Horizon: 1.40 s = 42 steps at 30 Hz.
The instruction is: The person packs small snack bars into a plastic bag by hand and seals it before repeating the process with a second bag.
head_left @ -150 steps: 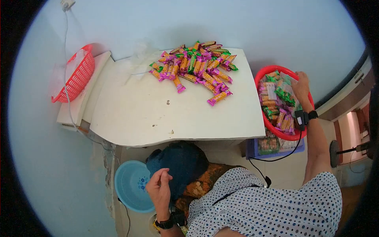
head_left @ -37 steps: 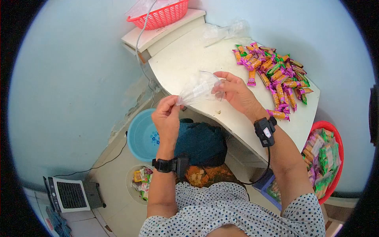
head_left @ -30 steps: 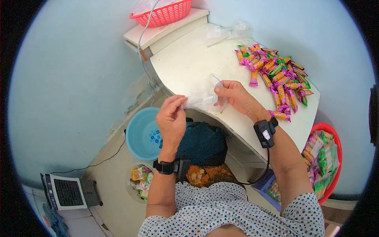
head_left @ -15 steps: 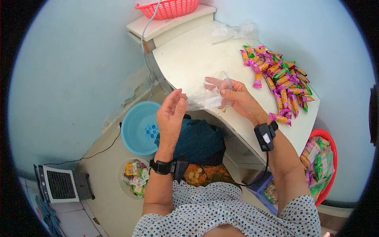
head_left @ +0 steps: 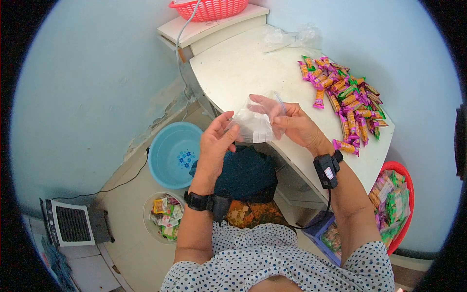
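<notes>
A clear plastic bag [head_left: 255, 127] with a small white label hangs between my hands, above the near edge of the white table [head_left: 233, 73]. My right hand [head_left: 299, 125] grips its right side, thumb in front and fingers seen through the film. At the bag's left end, my left hand [head_left: 216, 143] has its thumb and curled fingers closed on the plastic. Nothing shows inside the bag. Small wrapped snacks [head_left: 348, 102] in pink and green packaging lie heaped on the table to the right of my hands.
Crumpled clear plastic [head_left: 294, 38] lies at the table's back, near a red basket [head_left: 214, 10]. A red tub of filled bags [head_left: 406, 214] and a purple crate [head_left: 321, 238] stand right. Left are a blue basin [head_left: 170, 155], a wrapper bin [head_left: 163, 219] and an air cooler [head_left: 73, 226].
The bag has been spread wider and its label now faces me. My left hand has turned and moved slightly right and down, its thumb now over the bag's end.
</notes>
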{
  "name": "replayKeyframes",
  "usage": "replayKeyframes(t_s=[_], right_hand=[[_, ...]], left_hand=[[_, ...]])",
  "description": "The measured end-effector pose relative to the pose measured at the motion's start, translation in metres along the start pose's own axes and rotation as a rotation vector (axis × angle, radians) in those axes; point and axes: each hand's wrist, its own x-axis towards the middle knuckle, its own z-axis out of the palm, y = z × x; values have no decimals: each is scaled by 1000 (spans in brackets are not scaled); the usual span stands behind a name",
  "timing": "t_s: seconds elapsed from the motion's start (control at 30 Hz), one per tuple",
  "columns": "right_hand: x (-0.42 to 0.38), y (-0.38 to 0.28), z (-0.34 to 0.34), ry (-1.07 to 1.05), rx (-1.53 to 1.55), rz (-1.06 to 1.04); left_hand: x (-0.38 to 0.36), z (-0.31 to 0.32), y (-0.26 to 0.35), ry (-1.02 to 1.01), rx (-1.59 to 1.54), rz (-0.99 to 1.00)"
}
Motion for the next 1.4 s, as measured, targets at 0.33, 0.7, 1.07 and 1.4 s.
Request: replayKeyframes(t_s=[0.33, 0.7, 1.07, 1.4], right_hand=[[-2, 18, -19, 137, -62, 124], [2, 18, -15, 179, -52, -13], [3, 20, -10, 318, -25, -97], [1, 13, -22, 265, 54, -91]], left_hand=[[8, -13, -3, 168, -16, 166], [8, -5, 0, 243, 48, 236], [6, -11, -12, 135, 94, -27], [13, -7, -1, 166, 56, -80]])
